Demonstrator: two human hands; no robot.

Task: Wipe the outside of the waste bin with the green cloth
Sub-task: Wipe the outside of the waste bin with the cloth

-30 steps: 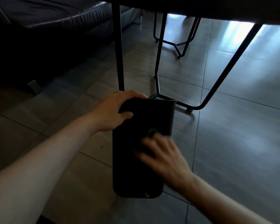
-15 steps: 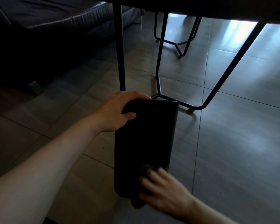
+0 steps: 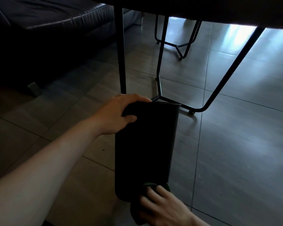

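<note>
Black waste bin [image 3: 145,144] gripped by left hand [image 3: 119,115]; right hand [image 3: 163,207] presses green cloth [image 3: 149,185] beside table legs [image 3: 121,51].

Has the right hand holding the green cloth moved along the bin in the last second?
Yes. The right hand with the green cloth slid down the tall black waste bin, from its middle to its lower end, toward the camera.

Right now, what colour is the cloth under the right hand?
Dark green cloth, seen dimly in the head view against the black bin.
</note>
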